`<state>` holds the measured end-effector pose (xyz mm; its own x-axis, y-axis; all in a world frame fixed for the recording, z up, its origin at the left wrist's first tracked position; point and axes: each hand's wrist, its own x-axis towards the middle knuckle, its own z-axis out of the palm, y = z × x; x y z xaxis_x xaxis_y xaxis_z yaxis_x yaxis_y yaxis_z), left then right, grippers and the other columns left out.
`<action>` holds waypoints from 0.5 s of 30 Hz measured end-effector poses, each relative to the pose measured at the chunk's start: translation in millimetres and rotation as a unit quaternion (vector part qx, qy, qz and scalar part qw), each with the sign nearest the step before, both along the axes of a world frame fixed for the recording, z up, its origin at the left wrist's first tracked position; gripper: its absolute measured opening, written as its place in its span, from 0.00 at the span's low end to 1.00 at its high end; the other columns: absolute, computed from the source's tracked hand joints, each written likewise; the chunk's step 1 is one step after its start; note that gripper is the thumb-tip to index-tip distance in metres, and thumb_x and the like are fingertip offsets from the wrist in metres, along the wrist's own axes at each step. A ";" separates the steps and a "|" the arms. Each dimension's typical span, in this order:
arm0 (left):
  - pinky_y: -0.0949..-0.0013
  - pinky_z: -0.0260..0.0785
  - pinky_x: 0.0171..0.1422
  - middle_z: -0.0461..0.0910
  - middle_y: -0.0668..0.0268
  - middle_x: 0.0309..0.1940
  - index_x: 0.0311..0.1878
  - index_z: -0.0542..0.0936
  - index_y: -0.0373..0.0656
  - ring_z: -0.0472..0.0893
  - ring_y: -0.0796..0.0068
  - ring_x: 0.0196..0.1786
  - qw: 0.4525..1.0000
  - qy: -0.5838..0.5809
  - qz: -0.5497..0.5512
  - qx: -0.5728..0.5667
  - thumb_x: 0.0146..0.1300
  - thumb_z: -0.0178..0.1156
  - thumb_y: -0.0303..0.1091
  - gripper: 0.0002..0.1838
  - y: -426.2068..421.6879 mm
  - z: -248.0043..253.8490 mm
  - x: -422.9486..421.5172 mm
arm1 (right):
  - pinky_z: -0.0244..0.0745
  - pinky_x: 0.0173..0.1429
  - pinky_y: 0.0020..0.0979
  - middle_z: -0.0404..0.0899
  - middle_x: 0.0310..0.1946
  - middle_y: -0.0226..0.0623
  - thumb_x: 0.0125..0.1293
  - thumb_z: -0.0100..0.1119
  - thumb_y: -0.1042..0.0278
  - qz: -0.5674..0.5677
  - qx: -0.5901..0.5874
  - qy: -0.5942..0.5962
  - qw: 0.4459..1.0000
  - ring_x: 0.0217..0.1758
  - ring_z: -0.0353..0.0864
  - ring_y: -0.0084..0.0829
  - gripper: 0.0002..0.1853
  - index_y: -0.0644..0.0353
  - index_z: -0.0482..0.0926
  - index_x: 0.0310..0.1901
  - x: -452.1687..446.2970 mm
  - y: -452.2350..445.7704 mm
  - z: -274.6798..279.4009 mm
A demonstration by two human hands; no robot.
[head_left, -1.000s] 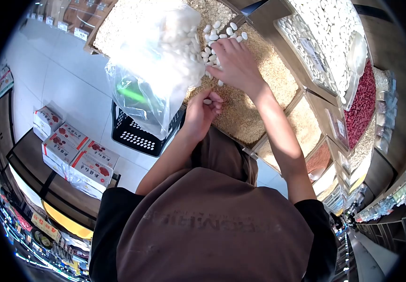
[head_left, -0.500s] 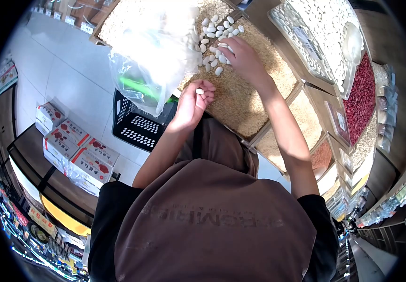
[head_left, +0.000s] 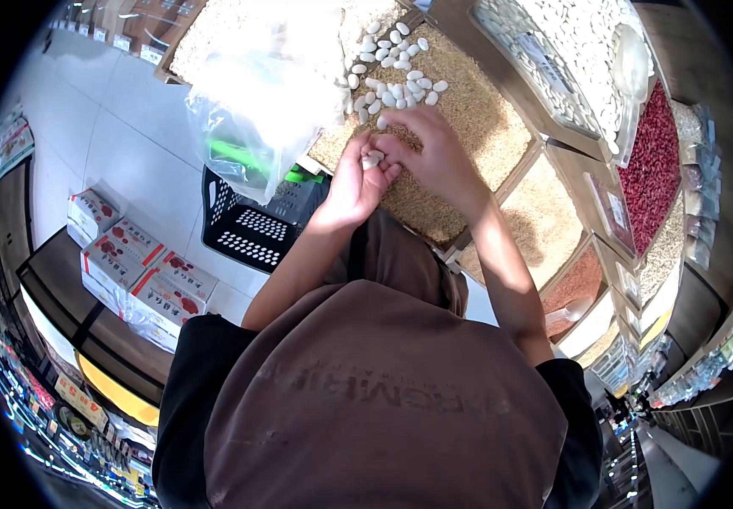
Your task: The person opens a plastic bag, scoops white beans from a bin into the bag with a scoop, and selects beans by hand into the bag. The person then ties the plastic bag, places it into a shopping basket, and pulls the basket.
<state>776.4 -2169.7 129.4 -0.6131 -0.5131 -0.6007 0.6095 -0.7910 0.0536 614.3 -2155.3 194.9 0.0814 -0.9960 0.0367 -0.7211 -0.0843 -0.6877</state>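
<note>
My left hand (head_left: 356, 187) is palm up and cupped, with pale white beans (head_left: 372, 159) lying in it by the curled fingers. My right hand (head_left: 434, 157) reaches over from the right, back upward. One of its digits extends to the left palm beside the beans, while another stretches apart above it, near a loose bean. Beyond both hands, several large white beans (head_left: 415, 86) lie scattered on a bed of small tan grain (head_left: 468, 93). The undersides of my right fingers are hidden.
A clear plastic bag (head_left: 243, 119), glaringly lit, lies at the left of the grain. Below it stands a black perforated basket (head_left: 243, 233). At right are a bin of white beans (head_left: 536, 42) with a scoop (head_left: 632, 68) and dark red beans (head_left: 648, 161). Printed boxes (head_left: 120, 246) stand at left.
My right hand has drawn back from the scattered beans toward me and now meets my left palm. The left palm shows more than the single bean seen before.
</note>
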 end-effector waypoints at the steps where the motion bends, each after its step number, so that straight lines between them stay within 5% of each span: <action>1: 0.67 0.72 0.48 0.80 0.63 0.38 0.43 0.78 0.38 0.78 0.72 0.40 1.000 -0.001 0.000 0.001 0.77 0.50 0.43 0.17 1.7 -3.3 1.7 | 0.74 0.60 0.38 0.82 0.47 0.37 0.67 0.68 0.53 -0.048 0.005 -0.015 0.999 0.54 0.80 0.36 0.21 0.57 0.83 0.54 -3.6 -6.2 -3.1; 3: 0.69 0.71 0.44 0.79 0.64 0.34 0.41 0.78 0.38 0.77 0.73 0.36 0.998 -0.044 -0.034 -0.030 0.79 0.49 0.42 0.17 3.5 -6.9 6.6 | 0.74 0.62 0.39 0.82 0.47 0.37 0.66 0.67 0.53 -0.095 0.009 -0.033 0.995 0.54 0.80 0.38 0.21 0.58 0.82 0.54 -7.2 -21.0 -6.1; 8: 0.71 0.71 0.41 0.79 0.64 0.32 0.38 0.79 0.37 0.76 0.73 0.34 0.999 -0.010 -0.020 -0.033 0.78 0.50 0.41 0.17 8.5 -3.7 19.0 | 0.76 0.60 0.40 0.82 0.50 0.41 0.68 0.64 0.61 0.027 -0.015 0.175 0.984 0.56 0.81 0.44 0.18 0.60 0.81 0.55 -3.7 -51.9 -22.2; 15: 0.70 0.71 0.41 0.80 0.63 0.32 0.38 0.80 0.36 0.77 0.72 0.35 0.999 -0.032 -0.005 -0.032 0.77 0.49 0.38 0.16 5.4 5.6 33.4 | 0.76 0.59 0.43 0.83 0.50 0.43 0.69 0.62 0.65 0.004 0.091 0.140 0.986 0.53 0.82 0.46 0.15 0.61 0.81 0.53 -13.0 -59.7 -42.9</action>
<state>809.8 -2164.3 135.0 -0.5790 -0.5458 -0.6058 0.5957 -0.7904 0.1428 601.2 -2215.0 151.9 0.0699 -0.9834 -0.1672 -0.8848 0.0162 -0.4657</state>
